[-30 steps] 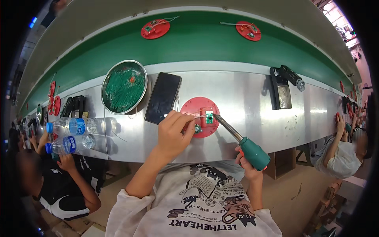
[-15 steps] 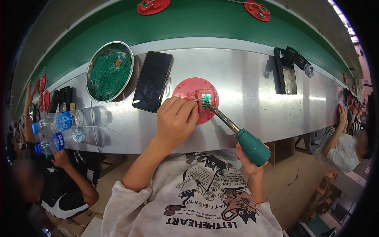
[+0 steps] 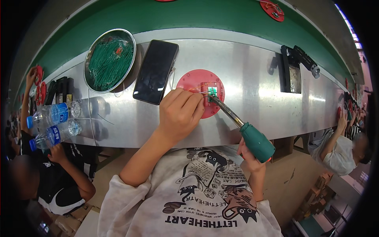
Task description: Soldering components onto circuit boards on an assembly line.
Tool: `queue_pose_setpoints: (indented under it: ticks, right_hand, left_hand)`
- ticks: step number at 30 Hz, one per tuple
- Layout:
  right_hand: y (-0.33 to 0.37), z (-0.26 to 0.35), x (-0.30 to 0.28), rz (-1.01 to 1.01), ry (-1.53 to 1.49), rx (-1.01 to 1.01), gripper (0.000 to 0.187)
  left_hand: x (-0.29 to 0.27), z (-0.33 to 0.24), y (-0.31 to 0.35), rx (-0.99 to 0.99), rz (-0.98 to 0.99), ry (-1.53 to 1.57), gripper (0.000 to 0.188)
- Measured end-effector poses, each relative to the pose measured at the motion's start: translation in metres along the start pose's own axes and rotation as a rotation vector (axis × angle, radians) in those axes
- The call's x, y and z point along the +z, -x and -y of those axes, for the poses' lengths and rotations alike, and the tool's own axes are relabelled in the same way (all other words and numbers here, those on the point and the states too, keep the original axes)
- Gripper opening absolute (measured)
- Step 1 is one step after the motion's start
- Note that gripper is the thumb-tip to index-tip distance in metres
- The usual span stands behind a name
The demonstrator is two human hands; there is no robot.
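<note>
A round red plastic disc lies on the metal bench in front of me, carrying a small green circuit board. My left hand rests over the disc's near left side, fingers pinched on a thin wire at the board's edge. Thin orange and pale wires run between the fingertips and the board. My right hand grips the green handle of a soldering iron. The iron slants up to the left, and its tip is at the board; whether it touches a joint is too small to tell.
Left of the disc lie a black phone and a metal bowl of green wires. Two water bottles lie at the far left, near another person's arm. A black iron stand stands at the right. Red discs sit on the green belt.
The view has shifted slightly, so the bench sits higher in the picture. Both hands and the soldering iron keep nearly the same place relative to the disc.
</note>
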State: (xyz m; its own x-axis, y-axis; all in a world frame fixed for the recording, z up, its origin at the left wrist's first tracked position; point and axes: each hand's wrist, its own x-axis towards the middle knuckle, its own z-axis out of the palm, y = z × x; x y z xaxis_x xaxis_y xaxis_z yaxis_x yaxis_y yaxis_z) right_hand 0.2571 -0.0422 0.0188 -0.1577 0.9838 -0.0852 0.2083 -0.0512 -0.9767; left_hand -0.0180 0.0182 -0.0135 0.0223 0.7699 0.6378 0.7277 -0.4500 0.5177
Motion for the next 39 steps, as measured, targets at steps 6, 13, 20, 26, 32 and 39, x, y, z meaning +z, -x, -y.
queue_pose_setpoints:
  ticks: [6,13,20,26,32,39]
  right_hand:
    - [0.003,-0.007,-0.001,0.064,-0.088,-0.106,0.041]
    - [0.004,-0.005,-0.002,-0.024,-0.112,-0.125,0.049]
    - [0.006,-0.008,-0.003,0.007,-0.115,-0.081,0.049]
    - [0.007,-0.013,-0.003,0.04,-0.143,-0.125,0.049]
    - [0.006,-0.013,-0.005,0.048,-0.146,-0.129,0.049]
    - [0.005,-0.006,0.0,0.04,-0.121,-0.061,0.041]
  left_hand:
    - [0.0,0.0,0.001,0.003,-0.004,-0.007,0.013]
    - [0.001,0.0,0.002,0.013,-0.005,-0.012,0.013]
    - [-0.001,-0.004,0.002,-0.033,0.02,0.004,0.01]
    - [-0.004,-0.007,0.002,-0.106,0.069,0.062,0.012]
    - [-0.002,-0.004,0.003,-0.04,0.069,0.03,0.014]
    - [0.002,-0.003,0.004,0.023,0.059,-0.063,0.012]
